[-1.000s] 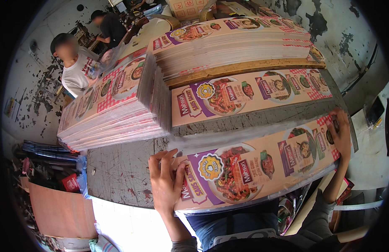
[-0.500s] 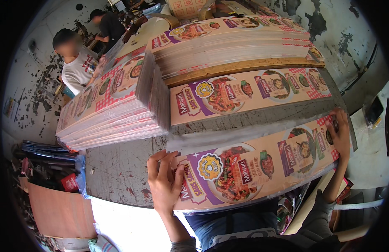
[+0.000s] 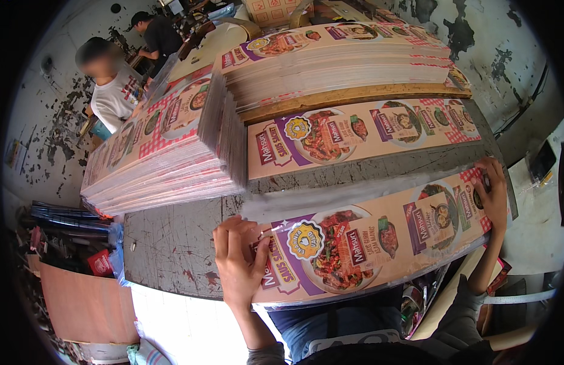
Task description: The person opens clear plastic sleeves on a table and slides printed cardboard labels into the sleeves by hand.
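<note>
A long peach printed panel [image 3: 388,240] with food pictures and a purple patch lies along the near edge of the table, slightly overhanging it. Clear plastic film [image 3: 330,194] sticks out along its far side. At the panel's left end my left hand [image 3: 239,252] has its fingers bent over the edge, thumb pressed on top. My right hand [image 3: 492,191] grips the far right corner with fingers curled. Beyond lies a matching panel [image 3: 367,137], flat on the scratched grey tabletop [image 3: 172,249].
A tall stack of plastic-covered panels [image 3: 166,164] stands at the left. Behind a wooden strip [image 3: 355,97] rises another stack [image 3: 337,67]. A person in a white shirt [image 3: 114,100] is at the far left, with another in dark clothes [image 3: 157,39] behind.
My left fingers have shifted slightly at the panel's left end. The panel and my right hand are almost still. The person in the white shirt has moved a little.
</note>
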The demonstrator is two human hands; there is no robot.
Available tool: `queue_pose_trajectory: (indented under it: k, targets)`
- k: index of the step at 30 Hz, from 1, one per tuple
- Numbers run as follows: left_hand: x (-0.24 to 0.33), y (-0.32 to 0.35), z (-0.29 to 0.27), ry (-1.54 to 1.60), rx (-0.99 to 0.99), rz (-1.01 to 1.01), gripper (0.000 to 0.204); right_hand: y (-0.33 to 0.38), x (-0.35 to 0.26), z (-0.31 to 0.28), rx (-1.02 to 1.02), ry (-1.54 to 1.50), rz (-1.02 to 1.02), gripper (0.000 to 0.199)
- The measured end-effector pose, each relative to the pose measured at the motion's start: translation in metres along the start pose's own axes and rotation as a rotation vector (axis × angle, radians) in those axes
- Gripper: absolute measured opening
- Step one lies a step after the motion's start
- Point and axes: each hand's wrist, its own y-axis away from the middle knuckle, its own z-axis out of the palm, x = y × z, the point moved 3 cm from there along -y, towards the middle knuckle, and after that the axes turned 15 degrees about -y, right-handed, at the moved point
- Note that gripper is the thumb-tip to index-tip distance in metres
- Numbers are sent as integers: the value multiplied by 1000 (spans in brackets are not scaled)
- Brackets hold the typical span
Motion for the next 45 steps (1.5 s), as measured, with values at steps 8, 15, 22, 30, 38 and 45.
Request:
queue_pose_trajectory:
  k: [8,15,22,30,38,45]
  targets:
    - [2,0,-2,44,-3,-47,28,0,-1,0,-2,-20,-7,26]
    - [0,0,0,96,-6,-73,26,0,1,-1,-21,-38,-32,36]
    - [-1,-8,0,3,-26,66,13,0,-1,1,-32,-8,-25,44]
    - [4,-17,2,-209,37,208,10,-4,-4,2,-18,-20,-42,38]
    - [-7,-43,10,-191,65,331,14,-17,4,7,-90,-64,-5,28]
    - [-6,-42,11,-80,41,332,11,-15,3,7,-64,-38,-28,26]
